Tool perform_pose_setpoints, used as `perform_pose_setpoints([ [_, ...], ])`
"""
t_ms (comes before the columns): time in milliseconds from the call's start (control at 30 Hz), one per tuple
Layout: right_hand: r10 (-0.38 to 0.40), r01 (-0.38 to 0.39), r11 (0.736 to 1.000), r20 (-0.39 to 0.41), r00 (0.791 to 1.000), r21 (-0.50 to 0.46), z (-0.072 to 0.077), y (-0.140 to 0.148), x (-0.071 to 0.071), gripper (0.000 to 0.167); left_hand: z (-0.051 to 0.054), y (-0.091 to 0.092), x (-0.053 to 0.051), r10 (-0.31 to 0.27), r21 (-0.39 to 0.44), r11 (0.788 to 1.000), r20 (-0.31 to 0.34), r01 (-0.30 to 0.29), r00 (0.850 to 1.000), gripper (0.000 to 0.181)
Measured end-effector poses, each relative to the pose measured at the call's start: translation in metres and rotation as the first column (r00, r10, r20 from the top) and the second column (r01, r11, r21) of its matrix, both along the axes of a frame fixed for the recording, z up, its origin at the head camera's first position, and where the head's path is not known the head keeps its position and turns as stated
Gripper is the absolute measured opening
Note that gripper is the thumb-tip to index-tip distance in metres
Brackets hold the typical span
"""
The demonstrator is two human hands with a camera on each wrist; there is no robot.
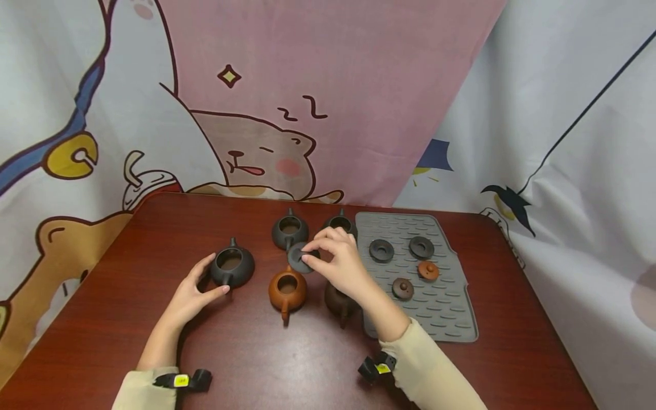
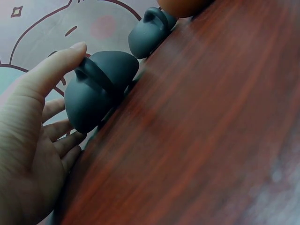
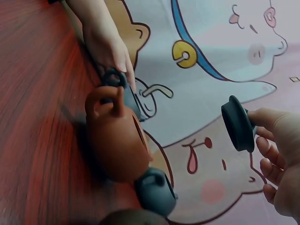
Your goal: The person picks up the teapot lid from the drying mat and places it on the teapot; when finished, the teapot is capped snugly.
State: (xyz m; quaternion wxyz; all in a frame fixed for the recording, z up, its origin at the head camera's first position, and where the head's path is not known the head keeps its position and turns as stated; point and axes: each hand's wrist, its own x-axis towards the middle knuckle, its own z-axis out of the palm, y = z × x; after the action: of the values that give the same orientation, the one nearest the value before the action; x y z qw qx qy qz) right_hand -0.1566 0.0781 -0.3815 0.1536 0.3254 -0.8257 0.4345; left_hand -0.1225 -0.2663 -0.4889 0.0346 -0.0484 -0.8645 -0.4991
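Observation:
My left hand [image 1: 191, 293] holds a dark grey teapot [image 1: 241, 272] that stands lidless on the table. The left wrist view shows the thumb at the handle of this teapot [image 2: 103, 77] and the fingers along its far side. In my right hand [image 1: 340, 259], thumb and fingertips pinch a dark grey teapot lid [image 1: 297, 261] by its knob. The lid is in the air, above and behind an open orange-brown teapot [image 1: 279, 293]; in the right wrist view this lid [image 3: 236, 125] is tilted on edge, its flange showing.
Two more dark teapots, one at the back middle [image 1: 281, 233] and one behind the right hand [image 1: 347, 223], stand lidless. A dark brown teapot [image 1: 338, 304] is partly under the right forearm. On the grey mat [image 1: 425, 319] lie two dark lids, an orange lid [image 1: 428, 271] and a brown lid [image 1: 402, 288].

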Motion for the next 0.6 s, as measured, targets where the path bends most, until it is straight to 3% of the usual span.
perform_pose_setpoints([
  [367, 0.069, -0.070, 0.997, 0.029, 0.997, 0.022, 0.000, -0.041, -0.013, 0.010, 0.000, -0.001, 0.001, 0.005, 0.000, 1.000, 0.013, -0.005, 1.000, 0.087],
  [600, 0.070, -0.071, 0.996, 0.035, 0.997, 0.056, 0.002, -0.065, -0.022, 0.010, -0.001, 0.000, 0.000, 0.007, -0.001, 1.000, 0.012, -0.007, 1.000, 0.088],
])
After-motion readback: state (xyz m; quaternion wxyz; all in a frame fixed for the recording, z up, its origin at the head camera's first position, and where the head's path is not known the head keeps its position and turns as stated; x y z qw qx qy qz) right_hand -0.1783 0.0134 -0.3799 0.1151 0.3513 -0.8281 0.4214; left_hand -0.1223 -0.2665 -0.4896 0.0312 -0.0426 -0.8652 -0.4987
